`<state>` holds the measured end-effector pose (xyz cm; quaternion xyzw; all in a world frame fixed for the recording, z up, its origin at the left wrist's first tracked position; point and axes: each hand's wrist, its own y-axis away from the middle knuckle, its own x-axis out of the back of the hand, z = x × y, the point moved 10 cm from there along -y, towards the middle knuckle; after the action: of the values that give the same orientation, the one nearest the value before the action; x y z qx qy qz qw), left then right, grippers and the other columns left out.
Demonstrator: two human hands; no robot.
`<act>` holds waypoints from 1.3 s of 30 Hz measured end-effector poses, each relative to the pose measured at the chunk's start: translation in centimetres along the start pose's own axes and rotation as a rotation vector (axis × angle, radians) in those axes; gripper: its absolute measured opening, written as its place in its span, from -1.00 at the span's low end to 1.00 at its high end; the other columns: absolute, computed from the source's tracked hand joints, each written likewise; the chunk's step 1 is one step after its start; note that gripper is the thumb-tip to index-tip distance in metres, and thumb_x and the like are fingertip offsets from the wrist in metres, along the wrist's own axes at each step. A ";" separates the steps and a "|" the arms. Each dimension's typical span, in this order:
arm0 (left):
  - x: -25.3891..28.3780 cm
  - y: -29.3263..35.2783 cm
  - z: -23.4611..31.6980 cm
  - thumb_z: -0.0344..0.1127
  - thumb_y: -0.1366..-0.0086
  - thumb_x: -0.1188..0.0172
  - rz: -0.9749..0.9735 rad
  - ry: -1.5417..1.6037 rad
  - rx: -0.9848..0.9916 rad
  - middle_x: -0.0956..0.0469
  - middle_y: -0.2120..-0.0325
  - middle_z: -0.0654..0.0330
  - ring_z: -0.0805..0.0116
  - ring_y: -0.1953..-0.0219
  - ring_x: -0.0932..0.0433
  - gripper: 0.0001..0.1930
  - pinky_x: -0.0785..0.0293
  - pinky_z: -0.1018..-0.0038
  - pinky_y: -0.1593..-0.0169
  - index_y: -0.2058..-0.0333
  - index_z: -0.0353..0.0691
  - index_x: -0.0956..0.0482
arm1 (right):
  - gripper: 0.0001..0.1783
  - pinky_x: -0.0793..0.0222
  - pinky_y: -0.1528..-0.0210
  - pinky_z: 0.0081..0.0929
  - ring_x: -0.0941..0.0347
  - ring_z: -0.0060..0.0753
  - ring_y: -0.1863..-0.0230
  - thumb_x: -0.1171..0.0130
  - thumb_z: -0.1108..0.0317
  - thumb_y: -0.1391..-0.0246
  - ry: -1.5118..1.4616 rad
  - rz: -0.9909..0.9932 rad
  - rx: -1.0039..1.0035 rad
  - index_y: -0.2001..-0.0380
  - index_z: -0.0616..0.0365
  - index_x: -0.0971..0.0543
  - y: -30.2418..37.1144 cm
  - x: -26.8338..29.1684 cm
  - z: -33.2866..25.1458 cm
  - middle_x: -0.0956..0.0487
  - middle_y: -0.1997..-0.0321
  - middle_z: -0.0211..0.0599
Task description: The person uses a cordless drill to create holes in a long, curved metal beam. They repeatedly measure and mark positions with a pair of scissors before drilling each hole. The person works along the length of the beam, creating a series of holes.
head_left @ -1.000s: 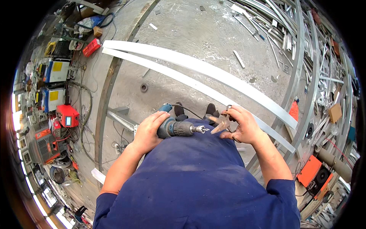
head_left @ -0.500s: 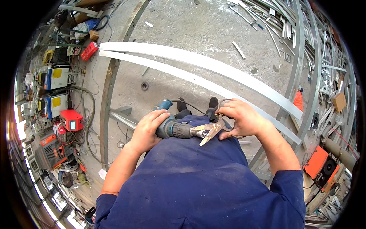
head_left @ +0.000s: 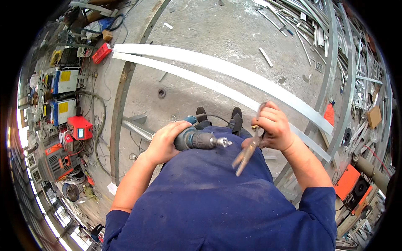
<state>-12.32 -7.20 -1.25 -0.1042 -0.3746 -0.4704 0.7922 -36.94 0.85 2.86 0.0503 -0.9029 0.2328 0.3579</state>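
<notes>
My left hand (head_left: 166, 141) is wrapped round a dark teal corded power drill (head_left: 200, 139), held level against my navy shirt (head_left: 201, 188). A silvery, jagged bit (head_left: 224, 142) sticks out of its chuck toward the right. My right hand (head_left: 274, 127) grips a pair of worn scissors (head_left: 246, 157) by the looped handles. Their brownish blades point down and left, slightly apart and blurred by motion. A gap separates the blades from the bit. Part of the drill's grip is hidden under my left hand.
Two long pale metal profiles (head_left: 217, 62) lie across steel beams (head_left: 121, 92) beyond my shoes (head_left: 237, 112). Welding machines (head_left: 63, 113) and cables stand at left. An orange machine (head_left: 354, 184) and piled metal offcuts (head_left: 310, 21) lie at right. A small grinding wheel (head_left: 161, 93) rests on the floor.
The scissors have moved right, away from the drill's bit, and turned to point more downward. Their blades have come closer together. The drill has stayed nearly in place.
</notes>
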 end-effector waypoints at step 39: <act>-5.1 2.9 -8.2 -0.44 0.04 -0.55 0.463 0.540 0.785 -0.66 0.11 0.10 0.32 0.07 -0.63 -0.32 -0.52 0.35 -0.11 -0.09 -0.35 -0.47 | -0.65 -0.53 -0.12 -0.06 -0.62 0.19 -0.04 -0.32 0.33 -0.07 0.136 -0.120 -1.515 0.10 0.31 -0.63 27.8 -13.1 41.7 -0.67 0.05 0.23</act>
<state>-7.25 -6.44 -9.96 0.2452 -0.2722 -0.1173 0.9230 -60.43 5.50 -43.14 -0.1744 -0.7877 -0.4674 0.3614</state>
